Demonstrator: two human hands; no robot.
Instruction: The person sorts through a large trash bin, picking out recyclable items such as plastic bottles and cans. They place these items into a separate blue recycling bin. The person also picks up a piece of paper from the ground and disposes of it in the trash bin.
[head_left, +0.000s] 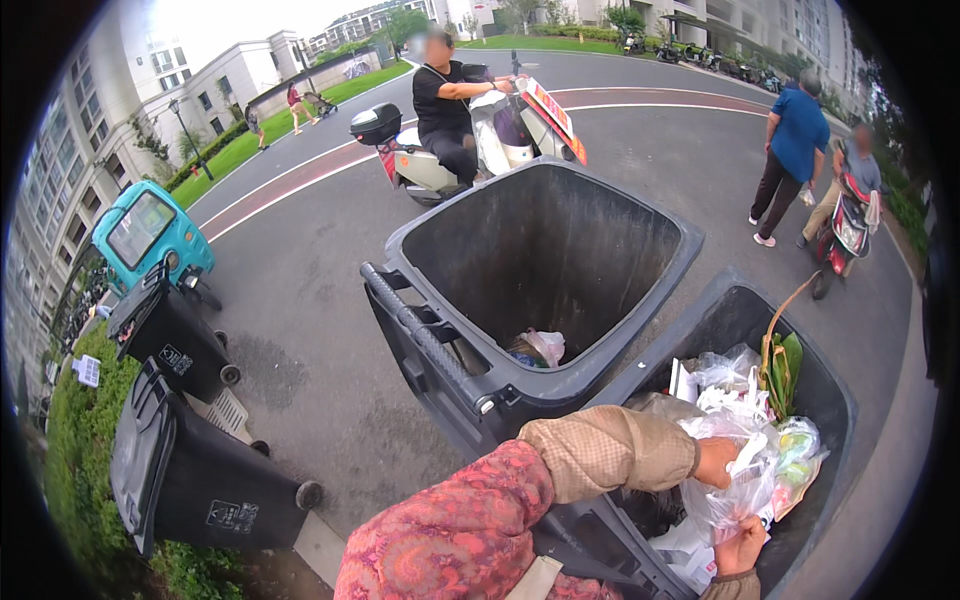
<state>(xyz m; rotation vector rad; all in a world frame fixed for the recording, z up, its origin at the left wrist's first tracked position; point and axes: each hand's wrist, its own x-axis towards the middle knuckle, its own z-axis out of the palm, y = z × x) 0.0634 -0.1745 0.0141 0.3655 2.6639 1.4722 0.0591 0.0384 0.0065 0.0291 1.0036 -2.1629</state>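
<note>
Both my hands are inside a dark grey wheeled bin (840, 420) filled with bagged rubbish. My left hand (716, 461), in a checked sleeve cover, grips the upper part of a translucent white plastic bag (739, 499). Lower down, my right hand (740, 546) has its fingers closed on the same bag. Beside them lie a clear bag with colourful wrappers (796, 454), green leaves (784, 367) with a long brown stem, and more crumpled white bags. A second dark grey bin (547, 262) stands open alongside, with a little rubbish (541, 346) at its bottom.
A rider sits on a white scooter (442, 161) beyond the second bin. At right, a person in blue (799, 127) stands near another on a red scooter (847, 225). Two black wheeled bins (202, 465) and a turquoise three-wheeler (150, 232) are at left, by a hedge (82, 427).
</note>
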